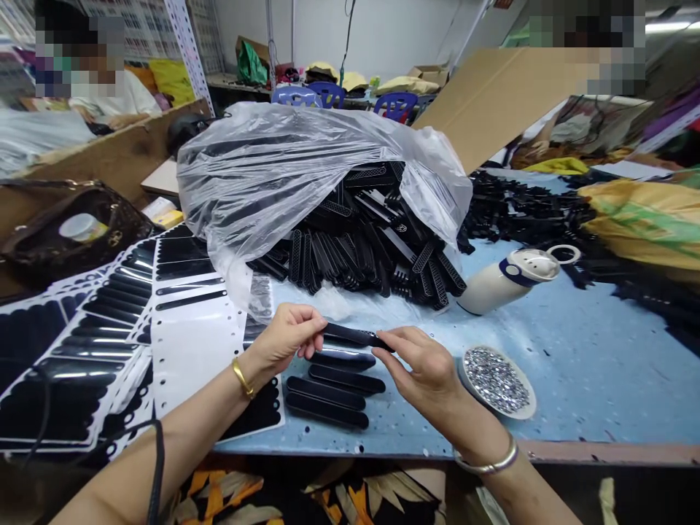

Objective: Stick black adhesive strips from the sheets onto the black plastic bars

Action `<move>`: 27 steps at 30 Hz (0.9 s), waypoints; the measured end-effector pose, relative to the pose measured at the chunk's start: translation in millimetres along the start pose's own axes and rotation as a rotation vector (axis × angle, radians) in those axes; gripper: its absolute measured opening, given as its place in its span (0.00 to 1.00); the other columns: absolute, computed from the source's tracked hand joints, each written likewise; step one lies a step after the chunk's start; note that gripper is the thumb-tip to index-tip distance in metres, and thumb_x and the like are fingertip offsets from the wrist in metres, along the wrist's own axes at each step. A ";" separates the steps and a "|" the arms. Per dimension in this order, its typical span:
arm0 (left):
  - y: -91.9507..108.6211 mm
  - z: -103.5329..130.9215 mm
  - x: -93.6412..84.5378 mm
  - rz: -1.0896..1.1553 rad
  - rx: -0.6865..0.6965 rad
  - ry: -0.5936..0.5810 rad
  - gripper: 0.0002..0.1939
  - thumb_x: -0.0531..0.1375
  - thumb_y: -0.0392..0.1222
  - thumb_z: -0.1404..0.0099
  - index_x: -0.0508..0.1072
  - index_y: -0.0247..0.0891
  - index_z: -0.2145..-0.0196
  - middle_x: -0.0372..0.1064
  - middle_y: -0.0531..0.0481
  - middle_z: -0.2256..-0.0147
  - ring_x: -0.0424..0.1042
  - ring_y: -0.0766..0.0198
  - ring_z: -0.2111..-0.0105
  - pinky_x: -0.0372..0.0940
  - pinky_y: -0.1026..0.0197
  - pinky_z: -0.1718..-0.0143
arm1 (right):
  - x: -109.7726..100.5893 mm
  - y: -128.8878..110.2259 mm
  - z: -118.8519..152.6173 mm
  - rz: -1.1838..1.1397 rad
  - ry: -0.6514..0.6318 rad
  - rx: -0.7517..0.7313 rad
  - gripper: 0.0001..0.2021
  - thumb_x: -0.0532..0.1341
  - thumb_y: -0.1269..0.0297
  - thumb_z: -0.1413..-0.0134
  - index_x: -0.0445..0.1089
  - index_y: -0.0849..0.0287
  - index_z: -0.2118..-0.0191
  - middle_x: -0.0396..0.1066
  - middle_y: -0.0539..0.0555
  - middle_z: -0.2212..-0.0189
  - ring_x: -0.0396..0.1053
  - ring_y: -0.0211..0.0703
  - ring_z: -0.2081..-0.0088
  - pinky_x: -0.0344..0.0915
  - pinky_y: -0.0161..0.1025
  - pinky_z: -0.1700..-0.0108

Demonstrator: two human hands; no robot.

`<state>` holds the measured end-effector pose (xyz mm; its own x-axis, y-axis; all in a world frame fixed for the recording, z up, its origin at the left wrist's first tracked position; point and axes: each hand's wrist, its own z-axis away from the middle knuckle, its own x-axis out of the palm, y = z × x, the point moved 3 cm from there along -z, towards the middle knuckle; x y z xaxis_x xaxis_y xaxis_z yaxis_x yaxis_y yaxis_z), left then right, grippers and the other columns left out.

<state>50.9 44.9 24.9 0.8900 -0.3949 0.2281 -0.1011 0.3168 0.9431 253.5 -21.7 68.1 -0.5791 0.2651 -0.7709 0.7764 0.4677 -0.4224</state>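
Observation:
A slim black strip (350, 334) is stretched level between my two hands, above the blue table. My left hand (295, 332) pinches its left end between thumb and fingers. At the other end, my right hand (424, 357) pinches it the same way; the fingertips hide that end. Just below lie several long black pieces with rounded ends (327, 410), side by side. Under my left forearm are white sheets (191, 343) bearing rows of black rounded strips, some of them peeled off. Whether the held strip is a sticker or a stiff piece, I cannot tell.
A clear plastic bag (257, 168) spills black pieces with textured handles and pronged ends (355, 248). Right of my hands stand a bowl of small silvery bits (497, 380) and a tilted white bottle (497, 284). A brown handbag (60, 233) sits left. Co-workers sit beyond.

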 end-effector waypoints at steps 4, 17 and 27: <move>-0.7 -3.7 0.2 0.046 -0.027 -0.057 0.20 0.66 0.53 0.47 0.69 0.33 0.80 0.69 0.50 0.83 0.62 0.74 0.88 0.49 0.72 0.88 | 13.6 9.7 2.3 -0.002 -0.037 -0.045 0.10 0.58 0.65 0.39 0.77 0.58 0.60 0.75 0.56 0.71 0.72 0.44 0.70 0.71 0.41 0.68; 3.0 6.9 3.5 -0.671 0.431 0.144 0.09 0.63 0.42 0.42 0.79 0.34 0.67 0.73 0.48 0.77 0.70 0.64 0.77 0.63 0.63 0.73 | -26.3 27.2 42.3 -0.094 0.107 0.358 0.08 0.65 0.58 0.49 0.75 0.55 0.72 0.74 0.52 0.77 0.71 0.41 0.77 0.69 0.37 0.74; -22.7 11.2 27.8 -1.135 0.643 -0.300 0.09 0.63 0.40 0.40 0.75 0.35 0.62 0.75 0.42 0.65 0.73 0.53 0.63 0.66 0.53 0.58 | 54.6 16.5 83.4 -0.721 0.255 0.860 0.21 0.71 0.46 0.60 0.72 0.60 0.70 0.79 0.59 0.71 0.77 0.49 0.70 0.74 0.40 0.73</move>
<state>73.0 17.0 12.6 0.4970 -0.3662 -0.7867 0.3610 -0.7372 0.5712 255.5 -69.8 -20.7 -0.9150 0.3781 -0.1405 0.1002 -0.1243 -0.9872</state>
